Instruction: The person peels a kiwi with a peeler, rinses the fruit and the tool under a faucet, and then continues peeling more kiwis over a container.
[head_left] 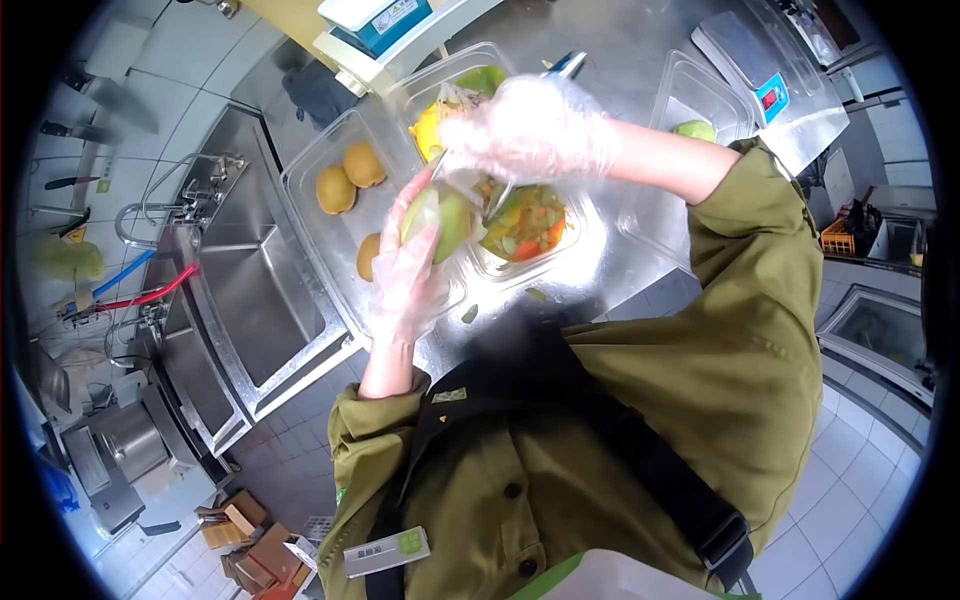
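Observation:
My left hand [405,285], in a clear plastic glove, is closed around a pale green fruit [447,225], holding it above the plastic containers. Just beyond the fruit is my gloved right hand [530,130], its fingers curled together. A thin metallic edge shows near its fingertips, but the glove hides what kind of tool it is. Below the hands, a clear container [530,265] holds green and orange peelings [525,225]. Behind them, another container [400,90] has yellow and green pieces, partly covered by my right hand.
Brown round fruits [337,190] lie in a clear tray [300,170] at the left, beside the steel sink [265,300]. On the right are a clear container [655,110] with a green piece [694,130] and a scale [735,65]. Peel scraps [470,314] lie on the counter's near side.

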